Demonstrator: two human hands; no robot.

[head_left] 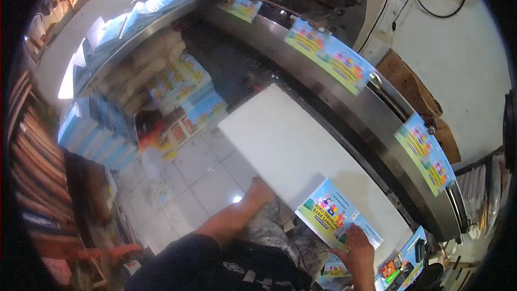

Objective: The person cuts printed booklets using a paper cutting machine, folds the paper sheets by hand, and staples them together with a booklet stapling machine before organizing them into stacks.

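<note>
On the near end of a white table (pixel 280 129) lies a booklet (pixel 325 208) with a blue and green printed cover. My right hand (pixel 356 249) is on its lower right part, thumb and fingers closed on the edge. My left hand (pixel 260 189) hangs beside the table's left edge, blurred, and its fingers are not clear. Beyond the table, printed sheets (pixel 329 56) rest along a long metal machine (pixel 371 124). More printed booklets (pixel 336 265) lie below my right hand.
Blue stacks (pixel 99 132) stand on the left, beside the tiled floor (pixel 207 170). Printed piles (pixel 186 83) lie farther back. Small items, one green (pixel 392 276), sit at the lower right. Cardboard (pixel 409 83) leans against the wall behind the machine.
</note>
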